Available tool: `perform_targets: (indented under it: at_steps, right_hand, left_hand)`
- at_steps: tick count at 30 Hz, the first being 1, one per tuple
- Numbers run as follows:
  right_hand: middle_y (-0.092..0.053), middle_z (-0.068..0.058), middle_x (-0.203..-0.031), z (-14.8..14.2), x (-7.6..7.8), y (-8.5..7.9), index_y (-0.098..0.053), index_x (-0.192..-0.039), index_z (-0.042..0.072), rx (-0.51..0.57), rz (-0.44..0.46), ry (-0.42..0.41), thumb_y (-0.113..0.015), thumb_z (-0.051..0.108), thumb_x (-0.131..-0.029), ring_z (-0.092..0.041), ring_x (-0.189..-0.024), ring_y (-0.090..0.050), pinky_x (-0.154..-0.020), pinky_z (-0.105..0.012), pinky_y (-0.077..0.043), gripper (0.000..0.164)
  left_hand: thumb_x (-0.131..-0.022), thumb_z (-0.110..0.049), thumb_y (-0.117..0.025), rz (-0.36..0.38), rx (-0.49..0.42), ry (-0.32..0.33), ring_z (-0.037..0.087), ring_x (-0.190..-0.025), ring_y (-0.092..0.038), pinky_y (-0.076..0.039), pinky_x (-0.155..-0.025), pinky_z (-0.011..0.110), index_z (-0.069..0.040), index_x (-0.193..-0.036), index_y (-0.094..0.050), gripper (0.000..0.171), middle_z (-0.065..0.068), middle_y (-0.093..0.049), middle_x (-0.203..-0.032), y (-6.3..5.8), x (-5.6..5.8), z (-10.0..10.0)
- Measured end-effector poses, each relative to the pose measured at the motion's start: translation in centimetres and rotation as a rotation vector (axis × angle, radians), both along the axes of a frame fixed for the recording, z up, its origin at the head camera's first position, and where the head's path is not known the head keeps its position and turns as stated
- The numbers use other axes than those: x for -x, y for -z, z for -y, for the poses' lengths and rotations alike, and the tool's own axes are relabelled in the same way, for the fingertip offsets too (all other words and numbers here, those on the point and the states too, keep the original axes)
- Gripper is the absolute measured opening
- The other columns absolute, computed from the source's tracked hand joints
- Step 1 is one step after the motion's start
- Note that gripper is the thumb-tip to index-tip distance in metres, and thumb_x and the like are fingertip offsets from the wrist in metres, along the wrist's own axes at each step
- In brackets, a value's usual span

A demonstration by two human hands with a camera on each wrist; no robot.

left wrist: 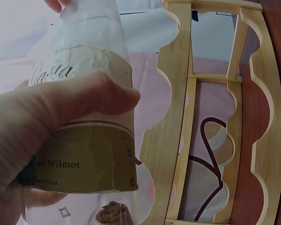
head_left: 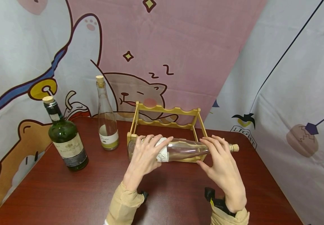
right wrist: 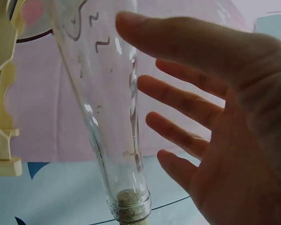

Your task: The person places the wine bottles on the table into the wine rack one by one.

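A clear glass bottle point(head_left: 182, 150) lies sideways in front of a wooden bottle rack point(head_left: 162, 108), its cork point(head_left: 235, 147) toward the right. My left hand point(head_left: 147, 153) grips the bottle's body, and in the left wrist view the thumb lies across its cream and tan label point(left wrist: 93, 161). Around the neck end is my right hand point(head_left: 222, 165), its fingers spread and loosely bent. The right wrist view shows that hand point(right wrist: 243, 117) with fingertips right beside the glass and the thumb reaching over it, not wrapped round. The rack's front bar is partly hidden behind the bottle.
Left of the rack a second clear bottle point(head_left: 108, 123) stands upright, corked and labelled. Farther left stands a green corked bottle point(head_left: 67, 134). All rest on a dark red wooden table point(head_left: 66, 193), with a printed cloth point(head_left: 201, 50) hanging close behind and to the right.
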State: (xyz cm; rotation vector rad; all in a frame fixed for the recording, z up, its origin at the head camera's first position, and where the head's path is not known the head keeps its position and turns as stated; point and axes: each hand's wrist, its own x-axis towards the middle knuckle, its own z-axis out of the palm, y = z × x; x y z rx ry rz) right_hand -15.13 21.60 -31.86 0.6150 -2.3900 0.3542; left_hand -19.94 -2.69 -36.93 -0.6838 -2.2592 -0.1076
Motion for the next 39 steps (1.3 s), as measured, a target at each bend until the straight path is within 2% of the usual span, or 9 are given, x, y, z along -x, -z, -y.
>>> perform_targets:
  at_steps: [5,11,15,20,30,32,35,39]
  right_hand:
    - [-0.060,-0.010,-0.115,-0.1,0.4,0.5,-0.058,-0.119,0.005,-0.041,0.018,0.028,-0.090,0.011,-0.050,-0.030,-0.119,-0.041,-0.105,-0.053,-0.029,0.076]
    - [-0.061,-0.011,-0.113,-0.1,0.9,1.0,-0.058,-0.118,0.004,-0.051,0.050,0.038,-0.090,0.012,-0.051,-0.032,-0.117,-0.042,-0.107,-0.057,-0.025,0.075]
    - [-0.061,-0.011,-0.113,-0.2,1.3,1.3,-0.057,-0.119,0.006,-0.065,0.095,0.058,-0.089,0.014,-0.051,-0.031,-0.116,-0.043,-0.106,-0.058,-0.027,0.075]
    - [-0.062,-0.011,-0.112,-0.3,1.5,1.7,-0.057,-0.119,0.007,-0.079,0.150,0.080,-0.089,0.014,-0.051,-0.032,-0.112,-0.046,-0.106,-0.059,-0.028,0.075]
    - [-0.068,-0.012,-0.104,-0.1,1.8,2.3,-0.056,-0.114,0.006,-0.081,0.296,0.131,-0.087,0.013,-0.056,-0.031,-0.103,-0.056,-0.104,-0.056,-0.033,0.067]
    - [-0.069,-0.010,-0.099,0.0,1.9,2.3,-0.058,-0.112,0.006,-0.094,0.317,0.144,-0.088,0.015,-0.056,-0.030,-0.096,-0.059,-0.098,-0.053,-0.040,0.064]
    - [-0.070,-0.006,-0.089,0.0,2.1,2.4,-0.058,-0.109,0.008,-0.100,0.378,0.180,-0.087,0.016,-0.057,-0.026,-0.084,-0.061,-0.079,-0.047,-0.050,0.060]
    - [-0.066,-0.004,-0.079,0.1,2.3,2.4,-0.059,-0.102,0.010,-0.104,0.484,0.233,-0.085,0.018,-0.059,-0.022,-0.072,-0.059,-0.058,-0.040,-0.047,0.051]
  left_hand:
    - [-0.034,-0.039,-0.090,-0.036,0.023,-0.007,0.023,-0.095,-0.057,-0.046,-0.080,0.044,-0.033,-0.130,-0.049,0.104,-0.002,-0.061,-0.109,0.1,0.2,0.0]
    - [-0.038,-0.032,-0.089,-0.091,0.046,-0.015,0.022,-0.096,-0.056,-0.045,-0.083,0.044,-0.037,-0.128,-0.050,0.098,-0.003,-0.060,-0.108,0.3,0.5,0.0]
    - [-0.042,-0.026,-0.088,-0.147,0.062,-0.006,0.022,-0.096,-0.055,-0.045,-0.083,0.043,-0.038,-0.128,-0.049,0.095,-0.003,-0.060,-0.110,0.5,0.9,0.1]
    - [-0.043,-0.031,-0.089,-0.187,0.074,0.010,0.021,-0.098,-0.055,-0.045,-0.084,0.043,-0.039,-0.129,-0.048,0.096,-0.003,-0.060,-0.112,0.7,1.1,0.1]
    - [-0.046,-0.033,-0.089,-0.215,0.121,0.021,0.020,-0.101,-0.054,-0.045,-0.087,0.042,-0.042,-0.130,-0.046,0.094,-0.005,-0.060,-0.113,0.8,1.2,-0.1]
    - [-0.046,-0.034,-0.089,-0.206,0.127,0.033,0.021,-0.103,-0.053,-0.044,-0.087,0.042,-0.042,-0.131,-0.044,0.096,-0.005,-0.060,-0.113,0.8,1.2,0.0]
    - [-0.046,-0.033,-0.089,-0.195,0.134,0.044,0.021,-0.104,-0.053,-0.044,-0.088,0.042,-0.042,-0.132,-0.043,0.098,-0.005,-0.061,-0.114,0.7,1.1,0.0]
    - [-0.047,-0.029,-0.089,-0.204,0.137,0.050,0.021,-0.104,-0.053,-0.044,-0.087,0.041,-0.042,-0.131,-0.044,0.096,-0.005,-0.061,-0.114,0.7,1.0,0.0]
